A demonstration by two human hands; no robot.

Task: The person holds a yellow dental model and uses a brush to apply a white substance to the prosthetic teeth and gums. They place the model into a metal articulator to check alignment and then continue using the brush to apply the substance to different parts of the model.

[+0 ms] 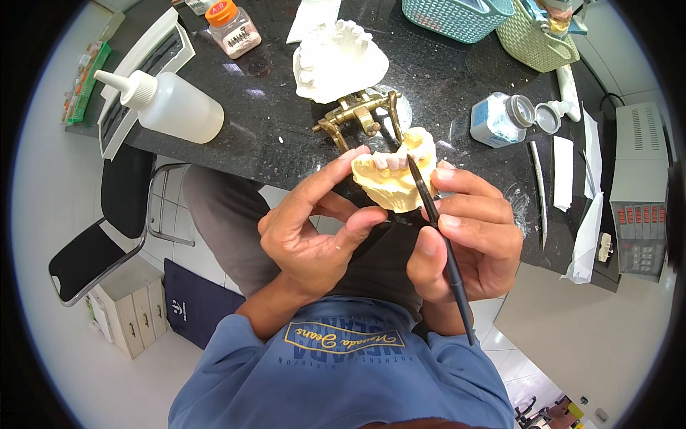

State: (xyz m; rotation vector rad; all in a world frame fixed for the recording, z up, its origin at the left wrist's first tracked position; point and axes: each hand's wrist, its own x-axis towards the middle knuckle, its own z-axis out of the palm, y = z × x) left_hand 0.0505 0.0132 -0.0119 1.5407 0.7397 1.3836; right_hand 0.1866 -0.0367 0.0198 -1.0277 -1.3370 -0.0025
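Observation:
My left hand (pixel 307 232) grips the left side of a yellow dental cast (pixel 391 191), its index finger at the upper edge and thumb at the lower edge. Pale pinkish-white teeth (pixel 390 161) sit along the cast's ridge. A slim black brush (pixel 454 275) is pinched in my right hand (pixel 480 243), its tip touching or just over the teeth. The fingertips of that hand also rest near the cast's right side. Behind the yellow cast is a brass articulator (pixel 363 114), with a white dental cast (pixel 334 66) at its far side.
On the black speckled bench stand a white squeeze bottle (pixel 182 107), an orange-lidded jar (pixel 234 32) and an opened small jar (pixel 496 121). Baskets (pixel 457 20) are at the back. Rightward lie a thin pointed tool (pixel 538 189), white strips and a grey control box (pixel 639 179).

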